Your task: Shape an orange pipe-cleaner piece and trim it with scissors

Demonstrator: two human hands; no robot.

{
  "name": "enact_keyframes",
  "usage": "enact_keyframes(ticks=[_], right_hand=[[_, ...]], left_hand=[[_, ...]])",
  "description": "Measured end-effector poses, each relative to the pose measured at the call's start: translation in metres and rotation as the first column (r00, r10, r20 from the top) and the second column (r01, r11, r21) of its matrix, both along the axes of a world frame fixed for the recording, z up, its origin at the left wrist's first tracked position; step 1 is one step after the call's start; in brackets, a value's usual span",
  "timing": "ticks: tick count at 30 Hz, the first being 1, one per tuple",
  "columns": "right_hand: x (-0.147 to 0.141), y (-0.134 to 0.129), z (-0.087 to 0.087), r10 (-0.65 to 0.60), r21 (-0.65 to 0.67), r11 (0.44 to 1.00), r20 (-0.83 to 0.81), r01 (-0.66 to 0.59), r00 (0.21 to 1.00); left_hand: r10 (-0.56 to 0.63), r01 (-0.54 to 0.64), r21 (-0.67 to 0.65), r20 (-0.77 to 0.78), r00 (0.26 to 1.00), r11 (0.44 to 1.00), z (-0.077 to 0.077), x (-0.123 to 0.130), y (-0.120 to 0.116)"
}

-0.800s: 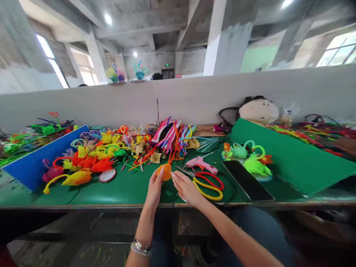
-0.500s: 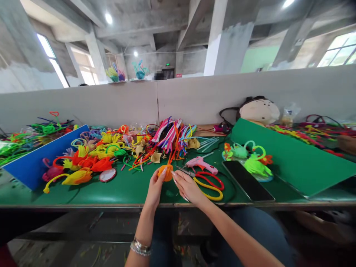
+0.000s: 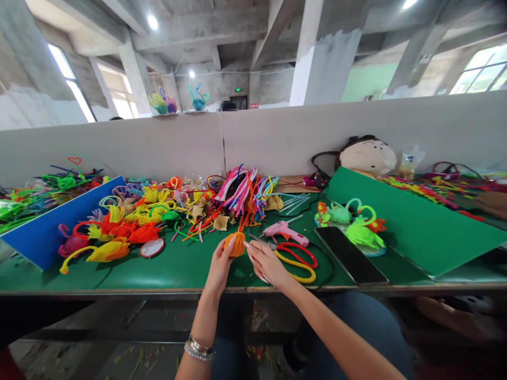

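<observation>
Between the thumb and fingers of my left hand (image 3: 220, 264) is a rounded orange pipe-cleaner piece (image 3: 236, 244), held low over the table's front part. My right hand (image 3: 266, 263) is just right of it, thumb and fingers drawn together. Whether a small thing is pinched there is hidden. Scissors (image 3: 304, 274) with one red and one yellow handle lie beside the right hand, their blades partly behind it. A pink glue gun (image 3: 285, 232) rests just beyond the scissors.
Finished pipe-cleaner swans (image 3: 109, 250) crowd the left, near a blue panel (image 3: 63, 224). Pipe-cleaner bundles (image 3: 240, 192) lie at the back. Right of the scissors are a black phone (image 3: 350, 256), green swans (image 3: 364, 235) and a green panel (image 3: 412, 221).
My right fingertips have drawn slightly away from the orange piece, which has turned a little in my left hand. The view has shifted slightly.
</observation>
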State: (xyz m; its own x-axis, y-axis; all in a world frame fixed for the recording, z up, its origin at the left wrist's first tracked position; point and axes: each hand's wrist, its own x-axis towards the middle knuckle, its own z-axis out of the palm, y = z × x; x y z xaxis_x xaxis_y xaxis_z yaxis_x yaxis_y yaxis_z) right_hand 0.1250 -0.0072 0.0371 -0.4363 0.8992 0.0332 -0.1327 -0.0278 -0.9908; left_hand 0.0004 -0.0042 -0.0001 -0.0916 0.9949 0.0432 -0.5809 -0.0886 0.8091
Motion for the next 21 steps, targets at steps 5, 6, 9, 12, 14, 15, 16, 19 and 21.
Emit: enact_keyframes(ticks=[5, 6, 9, 12, 14, 15, 16, 19, 21], right_hand=[[-0.001, 0.000, -0.001, -0.012, 0.016, 1.000, 0.000, 0.012, 1.000], [0.000, 0.000, -0.002, -0.017, 0.025, 1.000, 0.013, 0.017, 1.000], [0.002, 0.004, -0.003, -0.032, 0.078, 0.997, 0.086, 0.025, 0.996], [0.007, 0.006, -0.001, -0.054, 0.111, 0.993, 0.150, 0.038, 0.987], [0.009, 0.007, 0.001, -0.044, 0.108, 0.994, 0.165, 0.026, 0.985], [0.009, 0.006, 0.002, -0.034, 0.105, 0.994, 0.168, 0.017, 0.985], [0.010, 0.006, 0.002, -0.025, 0.103, 0.995, 0.170, 0.008, 0.985], [0.009, 0.005, 0.003, -0.023, 0.109, 0.994, 0.171, 0.005, 0.985], [0.010, 0.005, 0.004, -0.033, 0.124, 0.992, 0.175, 0.012, 0.984]], left_hand=[[0.066, -0.064, 0.038, -0.055, 0.996, 0.997, 0.003, 0.002, -0.002], [0.075, -0.073, 0.045, -0.064, 0.995, 0.996, 0.003, 0.003, -0.003], [0.067, -0.064, 0.037, -0.094, 0.993, 0.997, 0.005, 0.003, -0.004], [0.071, -0.066, 0.041, -0.143, 0.987, 0.997, 0.004, 0.003, -0.002], [0.101, -0.094, 0.052, -0.157, 0.982, 0.994, 0.002, 0.003, -0.001], [0.120, -0.112, 0.055, -0.158, 0.980, 0.992, 0.001, 0.003, 0.000], [0.139, -0.131, 0.057, -0.158, 0.978, 0.990, 0.000, 0.003, 0.001], [0.139, -0.133, 0.051, -0.172, 0.975, 0.990, 0.001, 0.003, 0.000], [0.113, -0.106, 0.048, -0.179, 0.977, 0.993, 0.002, 0.004, -0.001]])
